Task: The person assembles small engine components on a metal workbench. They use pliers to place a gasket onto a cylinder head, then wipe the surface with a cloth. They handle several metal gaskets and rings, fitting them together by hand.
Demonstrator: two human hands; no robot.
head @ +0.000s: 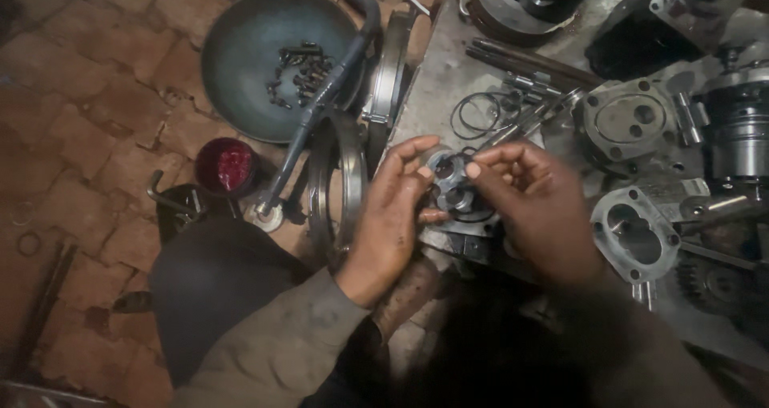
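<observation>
My left hand [392, 208] and my right hand [533, 204] hold a small grey metal plate with two round bores [448, 180] between their fingertips, just above a metal sheet [436, 80]. A thin black rubber ring [473, 214] hangs at the plate's lower edge under my right fingers. My left thumb and forefinger pinch the plate's left side; my right forefinger and thumb press on its upper right.
A dark round pan [240, 48] holding several bolts lies on the brick floor at upper left, a red-filled cup [226, 166] below it. Loose O-rings [481, 112], rods and pump housings [633, 232] [629, 120] crowd the sheet at right. Large metal rings [340, 176] stand beside my left hand.
</observation>
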